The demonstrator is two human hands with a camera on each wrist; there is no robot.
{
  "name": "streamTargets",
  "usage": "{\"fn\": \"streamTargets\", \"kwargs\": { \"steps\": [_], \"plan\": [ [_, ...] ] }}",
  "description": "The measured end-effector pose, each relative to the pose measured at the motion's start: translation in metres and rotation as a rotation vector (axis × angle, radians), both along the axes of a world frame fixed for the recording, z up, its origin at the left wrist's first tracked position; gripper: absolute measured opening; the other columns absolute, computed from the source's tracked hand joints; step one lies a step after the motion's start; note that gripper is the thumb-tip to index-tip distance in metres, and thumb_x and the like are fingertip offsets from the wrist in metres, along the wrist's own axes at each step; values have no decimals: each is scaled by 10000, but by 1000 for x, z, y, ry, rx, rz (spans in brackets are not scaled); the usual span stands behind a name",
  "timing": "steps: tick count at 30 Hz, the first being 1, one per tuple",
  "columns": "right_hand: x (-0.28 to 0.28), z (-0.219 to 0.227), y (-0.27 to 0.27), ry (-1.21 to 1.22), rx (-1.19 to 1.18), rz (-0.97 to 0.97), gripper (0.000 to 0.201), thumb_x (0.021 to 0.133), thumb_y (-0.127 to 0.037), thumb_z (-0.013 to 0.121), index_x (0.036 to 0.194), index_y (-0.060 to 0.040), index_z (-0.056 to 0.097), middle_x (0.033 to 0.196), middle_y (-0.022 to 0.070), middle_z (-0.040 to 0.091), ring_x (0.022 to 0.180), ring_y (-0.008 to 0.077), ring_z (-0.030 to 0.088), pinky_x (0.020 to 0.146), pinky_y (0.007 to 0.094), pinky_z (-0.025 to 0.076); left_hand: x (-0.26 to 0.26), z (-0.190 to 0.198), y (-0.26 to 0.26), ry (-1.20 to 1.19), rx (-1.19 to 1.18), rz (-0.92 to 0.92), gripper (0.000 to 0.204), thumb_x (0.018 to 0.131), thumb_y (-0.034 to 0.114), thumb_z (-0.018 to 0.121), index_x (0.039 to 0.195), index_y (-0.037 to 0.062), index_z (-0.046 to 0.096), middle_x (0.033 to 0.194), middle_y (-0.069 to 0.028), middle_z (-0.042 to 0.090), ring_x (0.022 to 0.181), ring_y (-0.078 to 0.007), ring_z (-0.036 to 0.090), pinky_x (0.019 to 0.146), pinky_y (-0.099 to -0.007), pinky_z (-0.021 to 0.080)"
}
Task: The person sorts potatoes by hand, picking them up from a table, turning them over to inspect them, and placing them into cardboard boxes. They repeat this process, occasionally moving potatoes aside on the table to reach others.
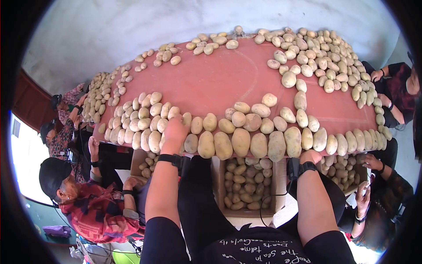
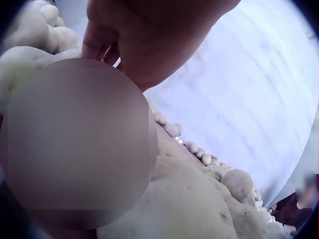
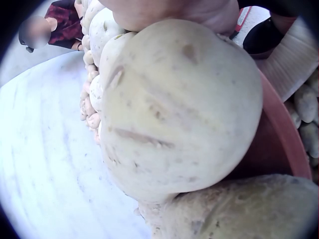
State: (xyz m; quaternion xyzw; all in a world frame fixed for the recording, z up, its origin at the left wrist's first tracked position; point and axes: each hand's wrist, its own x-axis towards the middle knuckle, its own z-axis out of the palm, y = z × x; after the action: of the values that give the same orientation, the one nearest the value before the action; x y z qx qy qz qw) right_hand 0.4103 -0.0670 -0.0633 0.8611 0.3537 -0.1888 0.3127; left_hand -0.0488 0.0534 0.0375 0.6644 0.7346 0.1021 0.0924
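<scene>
Potatoes cover much of a red tabletop. My left hand (image 1: 176,131) reaches over the near left group, its fingers right at a potato (image 1: 174,112). In the left wrist view, bent fingers of that hand (image 2: 149,40) come down among potatoes, their tips hidden behind a round blurred patch. At the near edge, my right hand (image 1: 311,156) lies beside the row of large potatoes, next to a potato (image 1: 320,139). A big scarred potato (image 3: 184,109) fills the right wrist view and hides the right fingers; I cannot tell whether they hold anything.
Below the near edge stands a cardboard box (image 1: 276,193) of potatoes, with more boxes on both sides. Big heaps of potatoes (image 1: 325,55) lie far right and far left on the red tabletop (image 1: 206,79). People sit along both sides, one in a black cap (image 1: 55,176).
</scene>
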Motion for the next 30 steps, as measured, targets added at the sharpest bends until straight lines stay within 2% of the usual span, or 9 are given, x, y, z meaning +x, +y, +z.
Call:
{"fn": "streamTargets", "kwargs": {
  "steps": [3, 7, 9, 11, 16, 19, 21, 26, 30],
  "plan": [
    [-11, 26, -2, 7, 80, 36, 233, 912, -264, 570, 1044, -155, 729, 1112, 25, 705, 960, 204, 692, 713, 341, 545, 3, 11, -11, 45, 71, -95, 360, 781, 147, 706, 1115, 34, 633, 1098, -204, 641, 1041, -357, 606, 874, -420, 503],
    [-2, 4, 1, -62, 99, -65, 236, 845, -340, 664, 1013, -192, 738, 1057, -8, 722, 940, 150, 698, 724, 294, 548, 24, 27, -46, -518, -13, -225, 264, 820, 145, 700, 1053, 27, 661, 990, -112, 670, 925, -225, 638, 815, -326, 510],
    [1, -9, 12, 68, 764, -1165, 204, 818, -239, 709, 991, -131, 720, 1015, 23, 726, 914, 176, 702, 729, 307, 559, 35, 35, -73, -932, -377, -300, 225, 846, 150, 690, 1035, 28, 667, 943, -54, 667, 868, -144, 623, 778, -278, 506],
    [11, -30, 19, 147, 1118, -1747, 205, 800, -173, 732, 986, -88, 706, 990, 52, 728, 892, 194, 706, 728, 316, 567, 49, 34, -100, -933, -690, -457, 211, 884, 179, 664, 1042, 40, 670, 927, -4, 647, 831, -80, 586, 742, -242, 498],
    [20, -44, 17, 126, 1181, -1802, 217, 792, -129, 725, 992, -49, 699, 983, 95, 726, 867, 218, 712, 712, 327, 575, 82, -58, -131, -576, -1113, -706, 441, 899, 335, 650, 1188, 5, 604, 1004, -92, 670, 862, -176, 630, 785, -314, 520],
    [26, -83, 0, -3, 978, -965, 213, 797, -122, 713, 994, -41, 702, 992, 102, 725, 861, 231, 713, 704, 334, 577, 103, -124, -129, -359, -1042, -615, 481, 871, 311, 665, 1227, 2, 570, 1071, -151, 650, 956, -273, 634, 857, -372, 511],
    [43, -92, 3, 17, 1036, -1122, 209, 818, -142, 683, 998, -38, 704, 1000, 101, 725, 876, 233, 713, 714, 343, 575, 108, -174, -129, -150, -702, -578, 493, 857, 266, 666, 1270, 29, 539, 1195, -198, 603, 1099, -328, 603, 921, -410, 497],
    [79, -123, 2, 42, 1102, -1398, 228, 873, -181, 591, 1019, -49, 705, 1040, 101, 717, 926, 233, 703, 743, 349, 567, 127, -277, -124, 138, -627, -495, 654, 827, 156, 651, 1419, 100, 379, 1499, -209, 268, 1308, -391, 423, 1021, -434, 443],
    [41, -76, 0, 95, 1207, -1473, 238, 878, -182, 577, 1024, -43, 703, 1048, 108, 714, 939, 238, 699, 753, 350, 566, 132, -228, -125, 49, -807, -360, 711, 785, 262, 718, 1412, 141, 405, 1501, -201, 281, 1298, -384, 441, 1027, -440, 436]
  ]
}}
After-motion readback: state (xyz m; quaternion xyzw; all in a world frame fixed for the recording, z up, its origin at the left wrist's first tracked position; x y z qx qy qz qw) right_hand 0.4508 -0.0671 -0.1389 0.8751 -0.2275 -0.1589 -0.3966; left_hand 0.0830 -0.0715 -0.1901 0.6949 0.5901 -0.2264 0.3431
